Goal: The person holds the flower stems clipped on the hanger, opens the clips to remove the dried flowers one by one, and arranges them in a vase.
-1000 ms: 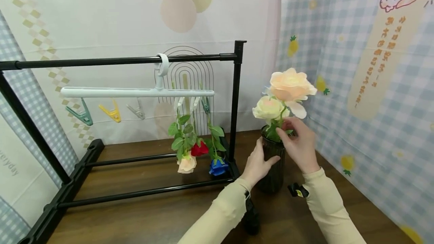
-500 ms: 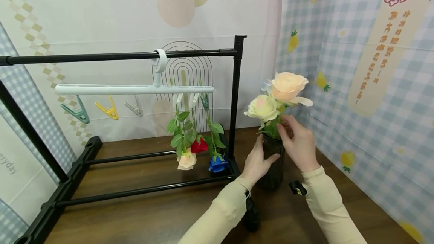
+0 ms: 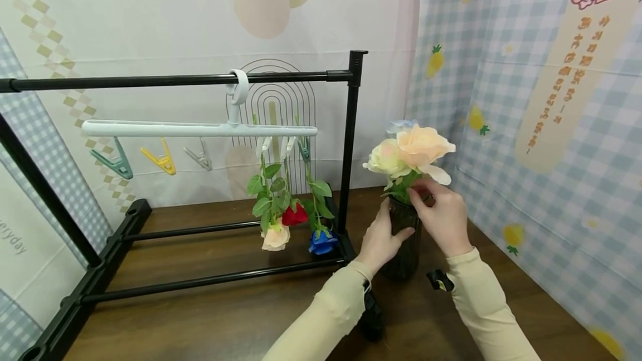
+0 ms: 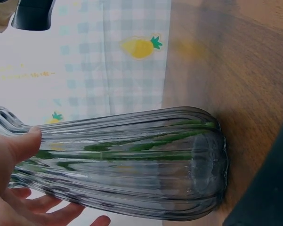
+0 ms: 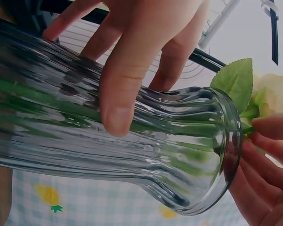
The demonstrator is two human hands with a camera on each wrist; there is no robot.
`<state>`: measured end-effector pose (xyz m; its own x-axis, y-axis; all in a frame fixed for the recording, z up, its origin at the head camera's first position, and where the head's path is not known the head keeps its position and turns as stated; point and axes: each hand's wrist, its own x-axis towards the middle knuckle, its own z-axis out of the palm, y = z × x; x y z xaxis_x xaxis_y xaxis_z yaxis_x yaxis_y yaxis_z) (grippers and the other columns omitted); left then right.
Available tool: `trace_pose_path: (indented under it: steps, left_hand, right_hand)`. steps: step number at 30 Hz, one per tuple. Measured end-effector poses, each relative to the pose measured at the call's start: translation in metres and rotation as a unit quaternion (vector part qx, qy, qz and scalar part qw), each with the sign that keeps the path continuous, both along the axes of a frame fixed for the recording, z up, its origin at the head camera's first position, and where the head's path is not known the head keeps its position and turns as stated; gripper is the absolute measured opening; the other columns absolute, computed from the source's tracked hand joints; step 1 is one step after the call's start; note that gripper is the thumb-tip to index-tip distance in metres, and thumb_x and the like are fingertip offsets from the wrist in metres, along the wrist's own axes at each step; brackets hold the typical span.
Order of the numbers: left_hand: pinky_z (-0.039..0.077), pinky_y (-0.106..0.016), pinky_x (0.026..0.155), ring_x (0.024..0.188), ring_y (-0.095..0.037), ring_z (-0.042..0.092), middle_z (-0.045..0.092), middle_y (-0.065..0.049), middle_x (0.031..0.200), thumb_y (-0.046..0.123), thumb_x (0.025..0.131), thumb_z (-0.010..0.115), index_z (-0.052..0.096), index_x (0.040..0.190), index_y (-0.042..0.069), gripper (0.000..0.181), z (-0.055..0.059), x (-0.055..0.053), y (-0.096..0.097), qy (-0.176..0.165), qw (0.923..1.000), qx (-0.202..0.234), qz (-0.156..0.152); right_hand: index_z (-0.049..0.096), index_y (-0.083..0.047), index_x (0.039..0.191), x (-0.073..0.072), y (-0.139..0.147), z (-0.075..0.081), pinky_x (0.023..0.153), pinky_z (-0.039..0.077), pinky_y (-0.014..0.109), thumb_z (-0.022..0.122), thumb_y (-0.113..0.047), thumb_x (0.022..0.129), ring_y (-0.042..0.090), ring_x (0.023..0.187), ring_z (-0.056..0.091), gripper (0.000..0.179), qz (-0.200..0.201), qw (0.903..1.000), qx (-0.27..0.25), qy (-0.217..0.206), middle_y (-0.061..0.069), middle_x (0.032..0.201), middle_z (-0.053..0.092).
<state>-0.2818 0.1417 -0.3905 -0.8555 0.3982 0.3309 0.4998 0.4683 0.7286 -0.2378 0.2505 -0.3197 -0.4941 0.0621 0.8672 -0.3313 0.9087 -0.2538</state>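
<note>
A ribbed glass vase stands upright on the table, and my left hand grips it round the neck, thumb on the near side. Green stems show through the glass in the left wrist view. Just above the rim, my right hand pinches the stem of a peach rose, its fingertips by a green leaf in the right wrist view. A cream-white rose leans beside the peach one. Behind them shows part of a pale blue flower.
Left of the vase stands a black rack carrying a pale hanger. Clips hold a cream rose, a red rose and a blue rose upside down. Several clips hang unused. A checked cloth borders the right.
The peach rose has sunk lower toward the vase, now close against the white rose. Over the last second the white rose has shifted slightly left. My left hand keeps its grip.
</note>
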Motion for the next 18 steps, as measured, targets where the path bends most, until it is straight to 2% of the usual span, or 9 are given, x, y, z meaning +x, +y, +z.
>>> trace_pose_path:
  steps: [2,9,13,18]
  left_hand:
    - [0.048,-0.039,0.084,0.111,-0.025,0.055,0.041,-0.005,0.138,0.043,0.083,0.058,0.018,0.142,0.016,0.077,0.001,0.0,-0.001,0.004,1.0,-0.003,0.0]
    - [0.05,-0.037,0.081,0.108,-0.025,0.057,0.039,-0.006,0.14,0.043,0.083,0.058,0.016,0.143,0.014,0.079,0.002,0.0,-0.002,0.004,0.9999,-0.01,0.0]
    - [0.05,-0.037,0.081,0.109,-0.025,0.057,0.04,-0.006,0.14,0.043,0.082,0.059,0.016,0.143,0.014,0.08,0.002,0.0,-0.002,0.0,0.9999,-0.012,0.003]
    - [0.048,-0.038,0.085,0.113,-0.023,0.054,0.038,-0.004,0.141,0.044,0.082,0.059,0.015,0.143,0.017,0.08,0.003,0.0,-0.001,-0.004,0.9998,-0.02,0.001]
  right_hand:
    - [0.067,-0.008,0.085,0.001,0.0,0.0,0.052,0.045,0.03,0.068,-0.013,0.077,0.017,0.054,0.059,0.01,-0.001,1.0,-0.003,-0.007,0.008,0.073,0.068]
    - [0.066,-0.006,0.086,0.009,-0.002,0.0,0.055,0.037,0.007,0.069,-0.011,0.075,0.019,0.058,0.059,0.013,0.02,0.9986,-0.048,-0.01,0.008,0.072,0.065]
    - [0.065,-0.006,0.088,0.019,-0.005,-0.002,0.059,0.038,0.005,0.07,-0.009,0.073,0.02,0.063,0.06,0.016,0.022,0.9978,-0.062,-0.011,0.008,0.074,0.066]
    - [0.067,-0.01,0.082,0.03,-0.011,-0.006,0.056,0.042,0.011,0.071,-0.011,0.073,0.007,0.059,0.057,0.01,0.042,0.9979,-0.045,-0.017,0.002,0.068,0.065]
